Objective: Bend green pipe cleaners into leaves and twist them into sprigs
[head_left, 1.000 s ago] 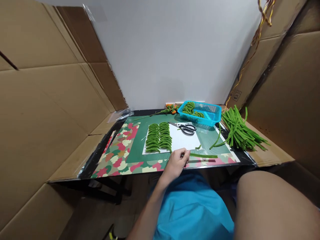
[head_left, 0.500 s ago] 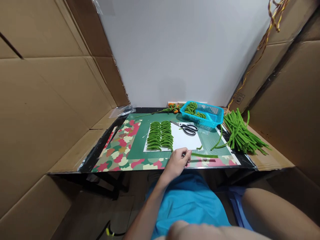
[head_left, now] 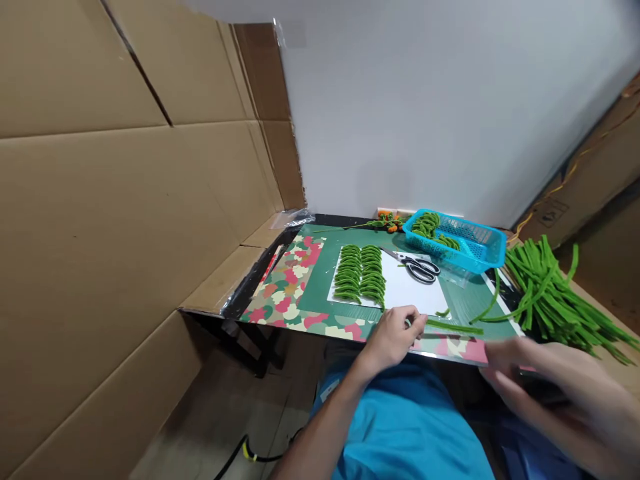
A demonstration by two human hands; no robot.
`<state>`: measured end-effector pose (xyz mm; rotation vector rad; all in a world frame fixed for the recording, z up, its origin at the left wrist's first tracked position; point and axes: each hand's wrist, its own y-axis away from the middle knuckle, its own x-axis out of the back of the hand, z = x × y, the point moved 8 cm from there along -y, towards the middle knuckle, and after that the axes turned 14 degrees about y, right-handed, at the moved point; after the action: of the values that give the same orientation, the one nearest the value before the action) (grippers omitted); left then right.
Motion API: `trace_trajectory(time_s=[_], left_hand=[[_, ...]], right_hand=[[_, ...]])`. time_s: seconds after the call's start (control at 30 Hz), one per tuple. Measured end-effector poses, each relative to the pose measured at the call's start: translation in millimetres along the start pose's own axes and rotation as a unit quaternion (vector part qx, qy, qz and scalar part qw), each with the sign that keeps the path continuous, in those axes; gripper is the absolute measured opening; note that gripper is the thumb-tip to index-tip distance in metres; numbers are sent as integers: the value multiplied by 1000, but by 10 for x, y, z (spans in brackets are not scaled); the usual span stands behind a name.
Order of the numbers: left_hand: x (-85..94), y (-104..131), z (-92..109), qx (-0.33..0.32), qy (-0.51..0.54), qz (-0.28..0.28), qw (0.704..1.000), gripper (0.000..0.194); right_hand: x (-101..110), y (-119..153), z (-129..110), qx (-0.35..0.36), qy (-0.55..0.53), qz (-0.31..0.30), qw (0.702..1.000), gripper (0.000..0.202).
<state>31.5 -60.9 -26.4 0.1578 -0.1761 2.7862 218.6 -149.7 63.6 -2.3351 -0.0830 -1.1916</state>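
Observation:
My left hand [head_left: 400,331] is closed at the table's front edge, its fingers pinching a straight green pipe cleaner [head_left: 455,327] that sticks out to the right. My right hand [head_left: 535,377], smeared by motion, is at the front right corner, near that stem's free end; whether it holds anything cannot be made out. Beyond my left hand lies a white sheet [head_left: 407,291] with two columns of short, curved fuzzy green pieces [head_left: 361,273]. Black-handled scissors [head_left: 421,270] lie on the sheet, and a small bent green piece [head_left: 443,313] is at its lower right.
A blue plastic basket [head_left: 483,257] with bundled green pieces stands at the back right. Right of it lies a heap of long green pipe cleaners [head_left: 555,300]. Orange pompom-like shapes on a green stem [head_left: 390,222] are at the back. Cardboard walls [head_left: 200,200] flank the table.
The camera view has swung left, so the table sits further right. My right hand has come into view at the front right. My left hand still pinches the pipe cleaner.

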Motion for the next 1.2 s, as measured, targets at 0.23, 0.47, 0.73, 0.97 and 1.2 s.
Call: trace_trajectory(time_s=[0.23, 0.47, 0.73, 0.97, 1.2], left_hand=[[50, 0, -148, 23, 75, 21, 997, 41], [76, -50, -181, 29, 121, 2, 992, 40], [40, -111, -132, 30, 108, -35, 993, 42], [15, -100, -179, 42, 105, -57, 992, 43], [42, -71, -139, 35, 142, -43, 988, 43]], right_hand=[[-770, -197, 693, -176, -202, 75, 960, 34], [-1157, -233, 764, -158, -259, 75, 950, 44], [-1090, -274, 794, -177, -312, 70, 931, 39], [-1037, -282, 798, -175, -257, 57, 949, 41], [-1083, -263, 827, -182, -226, 59, 955, 47]])
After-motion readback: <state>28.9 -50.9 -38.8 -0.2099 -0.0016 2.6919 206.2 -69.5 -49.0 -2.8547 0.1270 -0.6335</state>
